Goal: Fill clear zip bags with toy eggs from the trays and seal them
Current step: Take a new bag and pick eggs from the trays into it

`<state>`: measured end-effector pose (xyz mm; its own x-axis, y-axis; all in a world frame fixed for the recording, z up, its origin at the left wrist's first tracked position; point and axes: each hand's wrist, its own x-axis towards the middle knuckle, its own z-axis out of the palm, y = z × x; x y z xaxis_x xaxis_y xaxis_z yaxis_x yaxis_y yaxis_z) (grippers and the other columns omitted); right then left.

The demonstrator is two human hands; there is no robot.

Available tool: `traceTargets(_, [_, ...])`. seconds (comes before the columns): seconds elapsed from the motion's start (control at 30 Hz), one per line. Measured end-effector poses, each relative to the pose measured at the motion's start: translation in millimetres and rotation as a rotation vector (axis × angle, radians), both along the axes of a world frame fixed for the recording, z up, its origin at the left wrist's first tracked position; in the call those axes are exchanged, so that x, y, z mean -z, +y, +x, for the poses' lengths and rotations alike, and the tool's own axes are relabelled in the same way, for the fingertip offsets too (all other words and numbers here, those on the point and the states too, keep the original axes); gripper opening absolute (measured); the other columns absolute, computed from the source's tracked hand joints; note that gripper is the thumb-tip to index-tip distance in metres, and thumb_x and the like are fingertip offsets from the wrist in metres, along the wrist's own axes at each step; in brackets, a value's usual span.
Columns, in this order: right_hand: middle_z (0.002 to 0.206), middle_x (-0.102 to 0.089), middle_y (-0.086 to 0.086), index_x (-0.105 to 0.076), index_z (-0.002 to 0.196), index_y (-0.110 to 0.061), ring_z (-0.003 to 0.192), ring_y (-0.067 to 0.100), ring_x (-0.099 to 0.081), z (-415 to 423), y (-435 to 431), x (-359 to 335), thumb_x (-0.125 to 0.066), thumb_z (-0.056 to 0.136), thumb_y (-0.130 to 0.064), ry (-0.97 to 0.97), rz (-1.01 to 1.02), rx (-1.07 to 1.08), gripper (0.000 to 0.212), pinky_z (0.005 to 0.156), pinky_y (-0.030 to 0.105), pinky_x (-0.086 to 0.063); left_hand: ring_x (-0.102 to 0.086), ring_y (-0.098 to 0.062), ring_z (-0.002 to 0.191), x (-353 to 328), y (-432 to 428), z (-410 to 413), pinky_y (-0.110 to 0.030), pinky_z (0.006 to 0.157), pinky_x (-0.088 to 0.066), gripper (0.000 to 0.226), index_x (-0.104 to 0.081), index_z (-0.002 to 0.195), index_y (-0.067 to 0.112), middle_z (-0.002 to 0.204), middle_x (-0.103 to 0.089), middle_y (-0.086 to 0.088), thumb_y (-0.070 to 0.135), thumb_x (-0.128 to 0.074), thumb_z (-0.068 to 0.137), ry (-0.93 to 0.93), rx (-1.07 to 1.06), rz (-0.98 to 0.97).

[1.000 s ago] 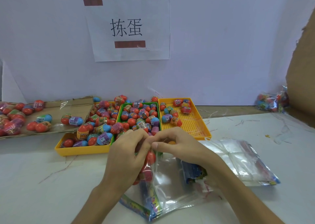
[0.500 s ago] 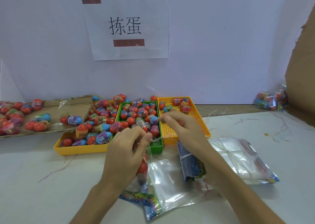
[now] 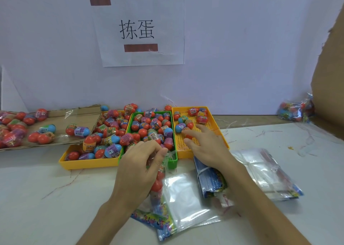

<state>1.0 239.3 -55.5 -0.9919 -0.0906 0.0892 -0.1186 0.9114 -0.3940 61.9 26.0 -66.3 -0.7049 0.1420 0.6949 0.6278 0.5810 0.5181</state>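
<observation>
Clear zip bag (image 3: 184,194), crinkly plastic, pinched by left hand (image 3: 141,166) fingers; right hand (image 3: 206,146) fingers spread over perforated yellow tray (image 3: 185,154).

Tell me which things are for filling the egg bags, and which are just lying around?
For the job: clear zip bag, held by the left hand; toy eggs; right hand over the right yellow tray; green tray; left yellow tray; spare bags.
Lying about: paper sign; cardboard sheet.

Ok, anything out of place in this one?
Yes: several toy eggs lie loose on a flattened cardboard sheet left of the trays, one more red egg sits behind the trays by the wall, and thin plastic scraps litter the table at right.
</observation>
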Motion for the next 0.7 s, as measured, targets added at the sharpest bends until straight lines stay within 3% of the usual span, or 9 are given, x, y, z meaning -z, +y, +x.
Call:
traceTargets(0.1, [0.166, -0.025, 0.002, -0.039, 0.15, -0.046, 0.151, 0.024, -0.025, -2.5, -4.6, -0.9, -0.028, 0.104, -0.058, -0.114, 0.144, -0.051, 0.049, 0.118, 0.054, -0.016, -0.053, -0.011, 0.07, 0.3, 1.1, 0.8, -0.037, 0.062, -0.046, 0.032, -0.059, 0.079, 0.022, 0.07, -0.054, 0.013, 0.043, -0.049, 0.101, 0.001, -0.003, -0.005])
traceTargets(0.2, [0.153, -0.046, -0.001, -0.046, 0.146, -0.041, 0.139, 0.022, -0.041, -1.0, -4.3, -1.7, -0.03, 0.106, -0.051, -0.016, 0.053, -0.026, 0.044, 0.114, 0.05, -0.022, -0.053, -0.009, 0.069, 0.4, 0.3, 0.9, -0.034, 0.061, -0.044, 0.028, -0.058, 0.079, 0.026, 0.071, -0.053, 0.015, 0.043, -0.05, 0.101, 0.001, 0.005, 0.005])
traceTargets(0.3, [0.132, -0.061, -0.008, -0.054, 0.138, -0.04, 0.121, 0.013, -0.054, 8.1, -1.0, -3.3, -0.049, 0.103, -0.038, 0.207, -0.255, -0.056, 0.035, 0.109, 0.043, -0.039, -0.053, -0.01, 0.069, -0.8, 0.0, 0.9, -0.037, 0.059, -0.045, 0.029, -0.057, 0.08, 0.027, 0.07, -0.053, 0.014, 0.044, -0.049, 0.101, 0.007, 0.006, 0.016])
traceTargets(0.37, [0.096, -0.066, -0.016, -0.061, 0.128, -0.034, 0.094, 0.007, -0.062, 16.3, -2.6, -7.3, -0.063, 0.097, -0.023, 0.317, -0.551, -0.157, 0.032, 0.091, 0.033, -0.052, -0.053, -0.01, 0.069, -1.4, -0.1, 0.9, -0.038, 0.058, -0.046, 0.03, -0.058, 0.08, 0.026, 0.07, -0.053, 0.014, 0.044, -0.048, 0.101, 0.014, 0.0, 0.018])
traceTargets(0.43, [0.071, -0.061, -0.012, -0.065, 0.118, -0.027, 0.073, 0.01, -0.063, 21.6, -7.3, -13.7, -0.069, 0.093, -0.014, 0.351, -0.759, -0.242, 0.029, 0.074, 0.033, -0.056, -0.052, -0.009, 0.069, -2.1, 0.1, 1.5, -0.035, 0.059, -0.044, 0.031, -0.058, 0.079, 0.025, 0.07, -0.052, 0.014, 0.044, -0.048, 0.101, 0.019, -0.004, 0.018])
traceTargets(0.5, [0.062, -0.058, -0.007, -0.068, 0.113, -0.022, 0.061, 0.015, -0.059, 26.0, -15.6, -17.9, -0.071, 0.092, -0.013, 0.345, -0.859, -0.311, 0.023, 0.061, 0.039, -0.051, -0.051, -0.008, 0.069, -2.9, 0.5, 1.9, -0.031, 0.061, -0.042, 0.03, -0.059, 0.079, 0.024, 0.07, -0.052, 0.014, 0.042, -0.048, 0.101, 0.03, -0.006, 0.007])
traceTargets(0.57, [0.065, -0.057, -0.007, -0.072, 0.109, -0.021, 0.061, 0.016, -0.054, 29.7, -24.6, -16.6, -0.074, 0.091, -0.017, 0.303, -0.874, -0.354, 0.019, 0.056, 0.036, -0.046, -0.051, -0.007, 0.07, -3.5, 0.9, 2.0, -0.027, 0.063, -0.04, 0.03, -0.06, 0.08, 0.023, 0.071, -0.051, 0.017, 0.041, -0.049, 0.101, 0.04, -0.006, -0.004])
traceTargets(0.7, [0.095, -0.07, -0.009, -0.077, 0.108, -0.024, 0.087, 0.009, -0.065, 33.9, -33.0, -11.8, -0.077, 0.088, -0.029, 0.129, -0.708, -0.383, 0.021, 0.072, 0.03, -0.056, -0.054, -0.006, 0.075, -3.1, 1.0, 2.3, -0.026, 0.065, -0.045, 0.031, -0.064, 0.083, 0.022, 0.075, -0.054, 0.021, 0.042, -0.049, 0.101, 0.044, 0.009, -0.007])
